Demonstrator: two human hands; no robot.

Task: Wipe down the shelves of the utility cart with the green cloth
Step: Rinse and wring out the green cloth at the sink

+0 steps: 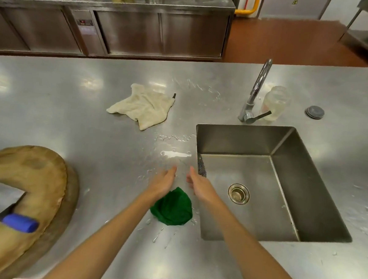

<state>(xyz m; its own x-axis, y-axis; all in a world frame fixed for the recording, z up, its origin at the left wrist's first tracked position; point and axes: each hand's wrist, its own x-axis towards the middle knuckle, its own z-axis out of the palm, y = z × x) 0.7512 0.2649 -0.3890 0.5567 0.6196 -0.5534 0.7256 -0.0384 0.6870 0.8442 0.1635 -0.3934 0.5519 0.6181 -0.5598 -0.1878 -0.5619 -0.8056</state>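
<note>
The green cloth (pixel 172 207) lies bunched on the wet steel counter (pixel 117 138), just left of the sink. My left hand (pixel 163 180) and my right hand (pixel 200 184) hover side by side just beyond the cloth, palms facing each other, fingers straight. Neither hand holds anything, and my forearms pass on either side of the cloth. No utility cart is in view.
A steel sink (pixel 263 180) with a faucet (pixel 256 94) sits to the right. A beige rag (pixel 143 106) lies farther back. A round wooden board (pixel 20 192) carries a cleaver with a blue handle (pixel 19 223). A clear jar (pixel 275 102) stands behind the faucet.
</note>
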